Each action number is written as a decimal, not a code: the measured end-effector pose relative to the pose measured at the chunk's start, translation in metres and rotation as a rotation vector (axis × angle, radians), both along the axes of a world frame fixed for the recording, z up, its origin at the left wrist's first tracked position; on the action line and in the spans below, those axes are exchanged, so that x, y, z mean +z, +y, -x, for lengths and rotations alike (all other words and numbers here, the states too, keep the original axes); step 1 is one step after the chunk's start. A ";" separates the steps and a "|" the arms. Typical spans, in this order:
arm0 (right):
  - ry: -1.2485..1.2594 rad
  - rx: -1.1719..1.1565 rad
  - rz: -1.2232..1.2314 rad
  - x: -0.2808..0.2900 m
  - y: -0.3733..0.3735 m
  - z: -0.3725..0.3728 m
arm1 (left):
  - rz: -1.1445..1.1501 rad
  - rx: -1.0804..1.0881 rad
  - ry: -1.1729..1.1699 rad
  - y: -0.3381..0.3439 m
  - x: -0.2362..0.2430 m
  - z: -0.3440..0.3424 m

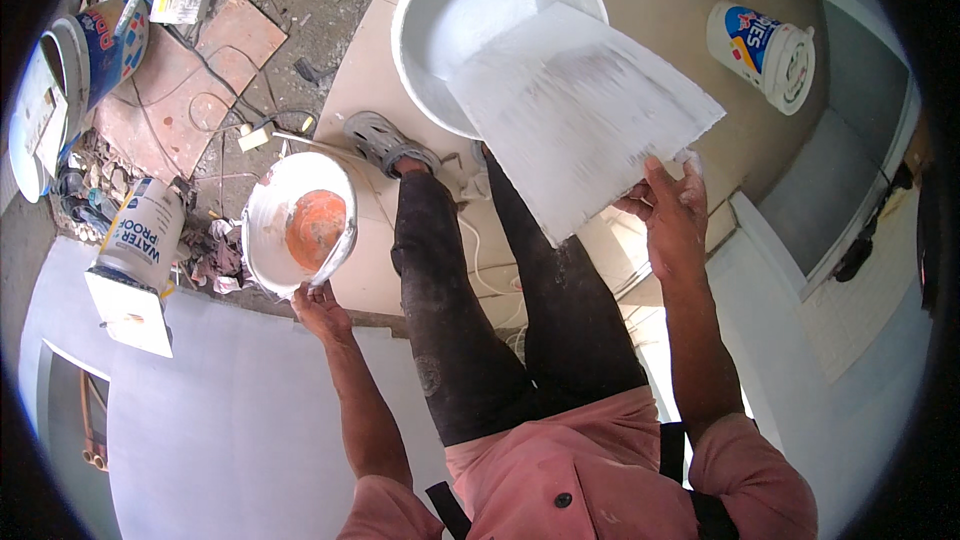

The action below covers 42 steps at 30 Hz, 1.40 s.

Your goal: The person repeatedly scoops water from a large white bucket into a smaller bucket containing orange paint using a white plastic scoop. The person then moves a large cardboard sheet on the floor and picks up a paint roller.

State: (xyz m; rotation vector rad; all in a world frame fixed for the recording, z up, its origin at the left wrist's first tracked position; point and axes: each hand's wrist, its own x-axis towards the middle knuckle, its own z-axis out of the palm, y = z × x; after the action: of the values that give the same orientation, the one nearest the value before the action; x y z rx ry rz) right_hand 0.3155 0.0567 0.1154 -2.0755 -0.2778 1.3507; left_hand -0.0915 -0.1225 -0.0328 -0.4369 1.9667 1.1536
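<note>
My right hand (672, 212) grips the near corner of a large white square tile (580, 115) coated with smeared white paste, held tilted over a big white tub (455, 10). My left hand (318, 305) holds the rim of a small white bucket (262, 230) with an orange bottom showing inside. My legs in dark trousers stand between the two hands, one grey shoe (385, 143) planted on the beige floor tile.
A white lidded pail (775, 50) stands at the upper right. At the left are a tipped bucket (85, 55), a white canister (140, 240), loose cables, rubble and reddish tiles (200, 80). A pale wall surface (230, 420) fills the lower left.
</note>
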 end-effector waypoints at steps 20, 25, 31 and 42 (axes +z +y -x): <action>0.092 -0.155 -0.034 -0.082 0.018 0.020 | -0.011 -0.081 0.049 -0.002 0.001 -0.004; 0.086 -0.169 -0.030 -0.139 0.026 0.033 | -0.002 -0.078 0.049 0.004 0.005 -0.007; -0.609 0.756 -0.180 -0.248 0.041 0.009 | 0.016 -0.046 0.062 0.018 0.007 -0.012; -0.849 1.923 -0.185 -0.184 0.077 0.035 | -0.023 -0.085 0.048 0.025 0.009 -0.012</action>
State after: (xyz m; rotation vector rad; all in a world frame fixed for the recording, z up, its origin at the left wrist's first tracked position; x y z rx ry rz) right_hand 0.2803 0.1335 -0.0688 -1.7039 -3.0618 0.8198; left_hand -0.0790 -0.0974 -0.0237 -0.3137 1.9923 1.1411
